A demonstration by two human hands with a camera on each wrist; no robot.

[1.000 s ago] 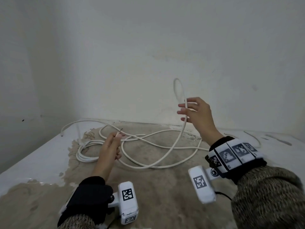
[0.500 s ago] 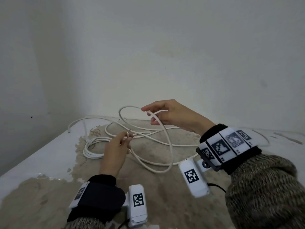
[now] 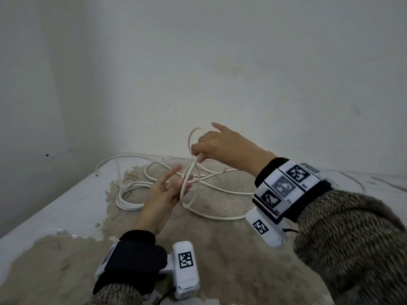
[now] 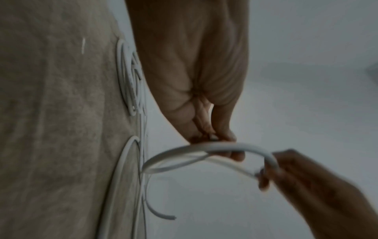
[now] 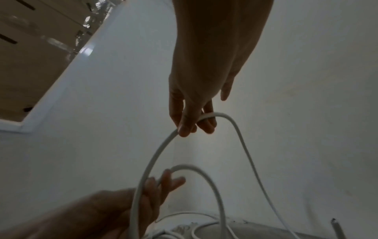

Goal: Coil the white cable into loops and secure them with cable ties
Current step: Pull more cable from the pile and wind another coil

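The white cable [image 3: 217, 217] sprawls in loose curves over the table, and one loop is lifted between my hands. My right hand [image 3: 222, 144] pinches that loop [image 5: 155, 153] with thumb and fingers, its index finger sticking out. Just below and left of it, my left hand [image 3: 165, 192] has its fingers spread. The cable [image 4: 204, 145] runs between those fingers [image 5: 169, 177] and is held there. A free cable end [image 3: 224, 172] lies on the table behind my hands.
A smaller white coil [image 3: 125, 199] lies at the left with a cable tie [image 3: 119, 172] sticking up from it. Thin white strips [image 3: 354, 181] lie at the far right. The table [image 3: 66, 208] is white with a worn brown patch. Walls close off the back and left.
My right hand has come down and left with its loop until it meets the left hand. The left hand's fingers have spread, and the cable now runs between them.
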